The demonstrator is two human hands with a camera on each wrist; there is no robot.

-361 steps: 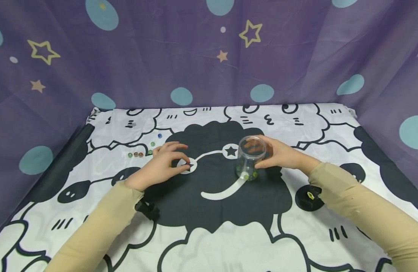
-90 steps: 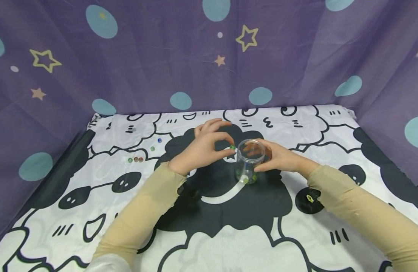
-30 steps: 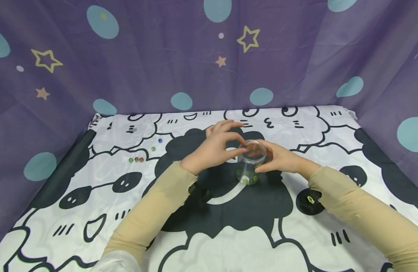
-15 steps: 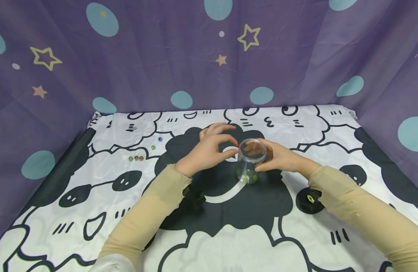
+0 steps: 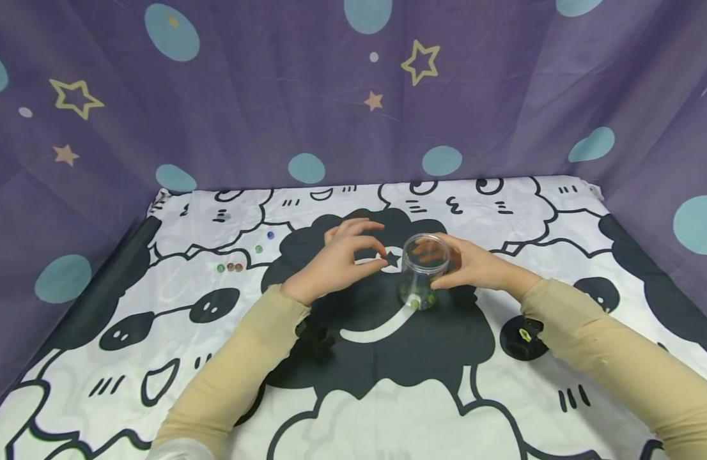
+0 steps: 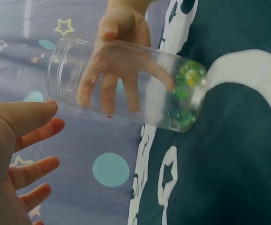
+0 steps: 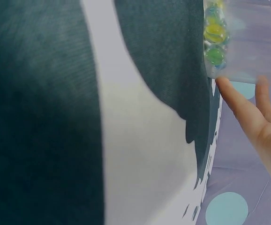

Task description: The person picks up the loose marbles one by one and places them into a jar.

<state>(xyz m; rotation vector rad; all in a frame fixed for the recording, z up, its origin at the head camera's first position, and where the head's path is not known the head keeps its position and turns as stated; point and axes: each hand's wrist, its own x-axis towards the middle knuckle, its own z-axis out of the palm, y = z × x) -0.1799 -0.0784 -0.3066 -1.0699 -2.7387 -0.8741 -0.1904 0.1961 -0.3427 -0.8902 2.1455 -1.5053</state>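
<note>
Clear plastic cylindrical jar (image 5: pixel 415 275) stands upright on a white cloth printed with black cartoon shapes (image 5: pixel 388 425), its round mouth facing up, just right of centre as we look from the head camera. Bare right hand (image 5: pixel 471 265) grips it from the right, thumb at the near side and fingers curved around the far side; from the left wrist we see those fingers spread, through the transparent wall. Green, yellow and bluish glassy marbles (image 6: pixel 187 79) cluster at the jar's bottom. Bare left hand (image 5: pixel 336 262) hovers just beside the jar, to its left, fingers loosely bent and parted, with nothing that we can see in its hold; we make out a gap between its fingertips and the rim. Well to the left, we count five loose marbles on the cloth: one green (image 5: pixel 220 268) beside two reddish ones (image 5: pixel 235 267), another green (image 5: pixel 258 249) and one blue (image 5: pixel 270 236). Behind hangs a purple curtain with pale blue spots and stars (image 5: pixel 330 76).
</note>
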